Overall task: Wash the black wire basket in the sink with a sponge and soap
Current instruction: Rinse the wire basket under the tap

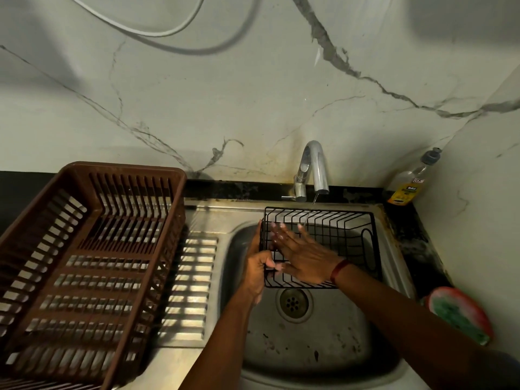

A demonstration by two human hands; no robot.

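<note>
One black wire basket (334,230): left hand (257,267) tight around rim, right hand (305,258) flat inside.

Wire basket (340,230) and tap (315,164) fill the back of the sink (309,350); front open.

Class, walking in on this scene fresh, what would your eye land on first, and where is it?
The black wire basket is held in the sink under the running faucet, the left hand gripping its left edge while the right hand lies flat inside it. A brown slatted dish rack fills the drainboard on the left. A green and pink sponge lies at the right edge.
</note>
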